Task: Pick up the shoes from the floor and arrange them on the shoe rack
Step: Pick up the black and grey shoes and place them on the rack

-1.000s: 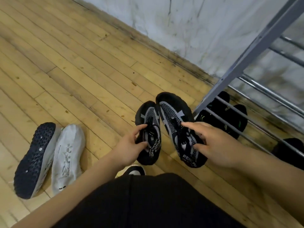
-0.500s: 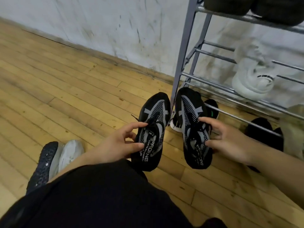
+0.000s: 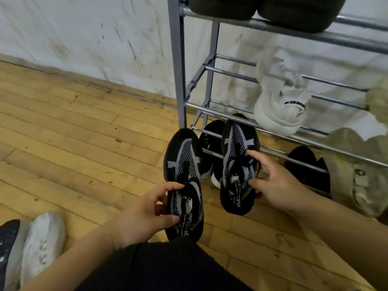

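My left hand (image 3: 142, 213) grips a black and grey mesh shoe (image 3: 183, 164) by its opening, toe pointing away from me. My right hand (image 3: 273, 181) grips the matching black and grey shoe (image 3: 237, 148) the same way, its toe up against the low rails of the grey metal shoe rack (image 3: 176, 66). Both shoes are lifted off the wooden floor, side by side, just in front of the rack's left post. A pair of white shoes (image 3: 39, 246), one lying sole-up, stays on the floor at the lower left.
The rack holds a white sneaker (image 3: 281, 108) on a middle shelf, dark shoes (image 3: 294, 11) on the top rails, and an olive shoe (image 3: 357, 171) at the right. Black shoes (image 3: 210, 143) sit under the lowest rails. A scuffed white wall (image 3: 84, 34) stands behind.
Both hands have carried the black and grey shoes forward to the rack. My view has risen, so more of the rack's shelves show and the white pair has slid to the lower left corner.
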